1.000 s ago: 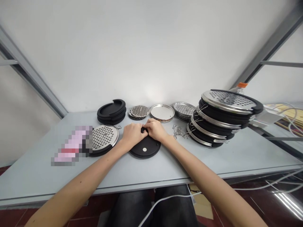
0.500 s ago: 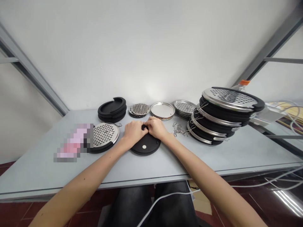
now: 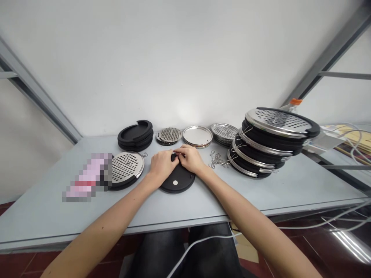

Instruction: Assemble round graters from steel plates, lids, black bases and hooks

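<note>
A round black holder with a pale dot lies on the table in front of me. My left hand is closed on its far left side, the thumb pressed near a small black nub at the far edge. Closed from the other side, my right hand pinches at that same far edge, its fingers meeting the left ones. Whatever small part may sit between the fingertips is hidden. To the left lies a perforated metal grater disc in a black holder, a wire clip beside it.
Along the wall stand stacked black holders, grater discs, plain metal discs and more perforated discs. Loose wire clips lie right of my hands, near a tall leaning stack of assembled graters. A blurred-out pink item is at left.
The view has shifted slightly. Both hands stay at the far edge of the black holder, with only small finger movement; nothing else has moved visibly.
</note>
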The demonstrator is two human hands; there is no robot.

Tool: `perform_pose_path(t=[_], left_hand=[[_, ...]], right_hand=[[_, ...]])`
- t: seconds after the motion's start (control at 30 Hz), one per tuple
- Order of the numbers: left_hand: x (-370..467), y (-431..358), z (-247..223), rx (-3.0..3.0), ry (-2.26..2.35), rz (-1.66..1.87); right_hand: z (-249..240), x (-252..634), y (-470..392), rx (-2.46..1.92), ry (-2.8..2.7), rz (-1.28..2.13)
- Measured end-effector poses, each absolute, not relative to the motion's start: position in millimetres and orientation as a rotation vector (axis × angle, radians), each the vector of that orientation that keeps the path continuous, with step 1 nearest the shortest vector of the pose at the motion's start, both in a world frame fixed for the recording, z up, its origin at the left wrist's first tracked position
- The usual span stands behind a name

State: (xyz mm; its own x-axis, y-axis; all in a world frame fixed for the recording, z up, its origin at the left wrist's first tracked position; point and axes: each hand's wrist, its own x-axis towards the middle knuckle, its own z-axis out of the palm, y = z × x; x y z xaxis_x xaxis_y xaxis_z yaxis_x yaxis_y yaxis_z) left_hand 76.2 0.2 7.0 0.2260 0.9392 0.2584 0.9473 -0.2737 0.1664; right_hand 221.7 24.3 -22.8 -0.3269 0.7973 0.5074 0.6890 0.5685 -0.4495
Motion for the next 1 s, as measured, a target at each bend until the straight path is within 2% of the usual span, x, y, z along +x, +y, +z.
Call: perform_pose_path(t=[0.3, 0.63, 1.0], left_hand=[[76.5, 0.3, 6.6, -2.379, -1.898, -0.406], [77.4, 1.6, 4.4, -2.376, -1.918, -0.374], [76.8, -1.5, 5.9, -2.364, -1.931, -0.409]], right_hand=[[-24.0, 223.4, 27.5, -1.18, -2.143, 0.218], [-20.1, 221.8, 24.9, -1.279, -2.211, 0.096], [-20.0, 223.8, 24.0, -1.228, -2.167, 0.169]])
